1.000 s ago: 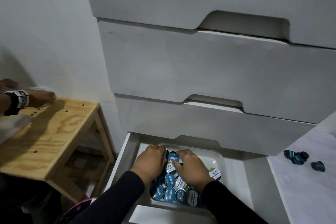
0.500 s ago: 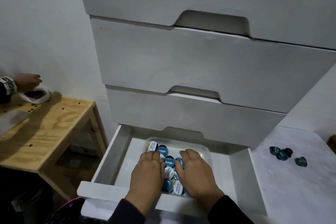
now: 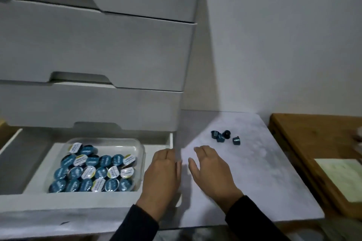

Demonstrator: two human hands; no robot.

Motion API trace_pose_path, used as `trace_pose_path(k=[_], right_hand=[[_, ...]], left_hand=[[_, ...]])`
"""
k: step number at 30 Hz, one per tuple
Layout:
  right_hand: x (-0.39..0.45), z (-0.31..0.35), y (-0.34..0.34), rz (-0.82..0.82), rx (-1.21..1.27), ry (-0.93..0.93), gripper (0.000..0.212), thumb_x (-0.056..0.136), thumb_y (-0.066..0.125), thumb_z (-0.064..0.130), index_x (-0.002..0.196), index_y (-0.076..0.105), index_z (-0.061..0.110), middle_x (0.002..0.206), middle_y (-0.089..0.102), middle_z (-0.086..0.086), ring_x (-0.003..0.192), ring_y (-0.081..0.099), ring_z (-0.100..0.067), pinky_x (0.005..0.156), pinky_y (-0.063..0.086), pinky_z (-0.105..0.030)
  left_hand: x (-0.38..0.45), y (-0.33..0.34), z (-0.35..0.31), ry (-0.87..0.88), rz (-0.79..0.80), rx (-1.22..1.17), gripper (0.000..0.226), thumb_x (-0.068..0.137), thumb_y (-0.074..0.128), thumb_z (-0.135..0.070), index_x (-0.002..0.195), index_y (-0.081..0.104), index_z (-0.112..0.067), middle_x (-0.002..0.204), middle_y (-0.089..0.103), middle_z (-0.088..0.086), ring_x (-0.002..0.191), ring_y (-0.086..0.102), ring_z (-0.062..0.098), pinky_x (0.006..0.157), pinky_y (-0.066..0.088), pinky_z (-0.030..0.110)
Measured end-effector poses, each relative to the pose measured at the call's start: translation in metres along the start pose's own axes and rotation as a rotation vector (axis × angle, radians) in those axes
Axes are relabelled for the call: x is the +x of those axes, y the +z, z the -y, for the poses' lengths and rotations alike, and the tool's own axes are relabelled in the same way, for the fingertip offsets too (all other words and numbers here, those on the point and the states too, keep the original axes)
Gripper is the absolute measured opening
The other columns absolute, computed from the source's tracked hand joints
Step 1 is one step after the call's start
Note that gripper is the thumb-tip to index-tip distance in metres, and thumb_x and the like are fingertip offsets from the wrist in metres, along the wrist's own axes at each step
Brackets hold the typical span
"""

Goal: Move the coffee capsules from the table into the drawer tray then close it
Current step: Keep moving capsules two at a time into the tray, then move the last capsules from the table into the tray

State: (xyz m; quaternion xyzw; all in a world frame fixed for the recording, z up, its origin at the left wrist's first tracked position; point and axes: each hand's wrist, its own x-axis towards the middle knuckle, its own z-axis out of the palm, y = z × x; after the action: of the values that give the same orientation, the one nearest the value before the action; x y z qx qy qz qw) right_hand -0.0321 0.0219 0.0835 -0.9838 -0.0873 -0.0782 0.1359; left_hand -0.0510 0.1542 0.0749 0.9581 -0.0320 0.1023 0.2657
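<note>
The bottom drawer (image 3: 84, 194) stands pulled out at lower left. Inside it a clear plastic tray (image 3: 140, 151) holds several blue and white-lidded coffee capsules (image 3: 92, 172). Several dark blue capsules (image 3: 225, 136) lie in a small cluster on the white table (image 3: 264, 172) to the right. My left hand (image 3: 163, 172) hovers palm down over the drawer's right edge, empty, fingers apart. My right hand (image 3: 210, 168) is over the table, empty and spread, a short way in front of the loose capsules.
Closed grey drawers (image 3: 94, 49) stack above the open one. A wooden board (image 3: 305, 143) with a pale sheet of paper (image 3: 342, 178) lies at the table's right side. A white wall rises behind the table.
Both hands have left the tray and moved right, toward the table. The view has swung right; the wooden stool and the other person's hand are out of sight.
</note>
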Motion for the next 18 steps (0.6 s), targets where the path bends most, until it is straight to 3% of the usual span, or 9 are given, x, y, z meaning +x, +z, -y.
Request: trace_pose_path(k=[2,6,9,11,13,15,18], right_hand=[[-0.007,-0.033,-0.006,-0.018,-0.020,0.029,0.034,0.080,0.052,0.035,0.101,0.065,0.012,0.096,0.068,-0.005,0.089,0.066,-0.022,0.065,0.055,-0.030],[-0.015,-0.086,-0.014,0.063,-0.023,0.087,0.042,0.094,0.040,0.037,0.129,0.046,0.014,0.129,0.052,-0.006,0.121,0.047,-0.021,0.095,0.042,-0.031],[-0.012,-0.123,-0.010,0.091,-0.022,0.119,0.044,0.094,0.040,0.037,0.131,0.043,0.013,0.132,0.050,-0.007,0.122,0.046,-0.022,0.098,0.040,-0.030],[-0.006,-0.145,-0.005,0.094,-0.018,0.151,0.040,0.092,0.044,0.032,0.123,0.051,0.009,0.120,0.057,-0.011,0.111,0.055,-0.026,0.089,0.047,-0.033],[0.002,-0.166,0.005,0.057,0.004,0.157,0.036,0.082,0.047,0.031,0.102,0.064,0.006,0.092,0.066,-0.012,0.081,0.067,-0.027,0.065,0.055,-0.029],[0.011,-0.186,0.013,0.072,0.025,0.178,0.038,0.075,0.044,0.032,0.088,0.067,0.006,0.074,0.066,-0.011,0.060,0.066,-0.026,0.048,0.052,-0.023],[0.032,-0.214,0.032,0.063,0.046,0.210,0.032,0.071,0.050,0.025,0.085,0.068,0.002,0.069,0.065,-0.014,0.055,0.063,-0.030,0.045,0.052,-0.026]], left_hand=[[0.002,0.019,-0.029,0.019,-0.001,-0.047,0.038,0.095,0.044,-0.030,0.130,0.049,-0.017,0.127,0.056,0.004,0.119,0.050,0.017,0.092,0.044,0.025],[0.006,0.054,-0.069,0.043,0.064,-0.066,0.042,0.097,0.039,-0.035,0.136,0.042,-0.021,0.136,0.050,-0.003,0.125,0.044,0.010,0.101,0.034,0.017],[0.019,0.078,-0.081,0.032,0.126,-0.060,0.041,0.097,0.040,-0.032,0.135,0.044,-0.018,0.134,0.053,-0.001,0.124,0.046,0.012,0.101,0.034,0.019],[0.030,0.093,-0.084,0.000,0.174,-0.076,0.039,0.096,0.042,-0.029,0.133,0.047,-0.016,0.130,0.056,0.003,0.121,0.049,0.015,0.099,0.037,0.021],[0.045,0.107,-0.085,-0.043,0.209,-0.097,0.038,0.095,0.044,-0.026,0.131,0.049,-0.014,0.127,0.058,0.005,0.118,0.052,0.018,0.096,0.039,0.022],[0.064,0.120,-0.085,-0.110,0.234,-0.139,0.036,0.094,0.047,-0.023,0.129,0.051,-0.012,0.124,0.059,0.008,0.114,0.054,0.021,0.093,0.040,0.023],[0.096,0.141,-0.081,-0.217,0.249,-0.231,0.035,0.093,0.050,-0.017,0.126,0.053,-0.010,0.121,0.061,0.010,0.113,0.056,0.022,0.093,0.040,0.023]])
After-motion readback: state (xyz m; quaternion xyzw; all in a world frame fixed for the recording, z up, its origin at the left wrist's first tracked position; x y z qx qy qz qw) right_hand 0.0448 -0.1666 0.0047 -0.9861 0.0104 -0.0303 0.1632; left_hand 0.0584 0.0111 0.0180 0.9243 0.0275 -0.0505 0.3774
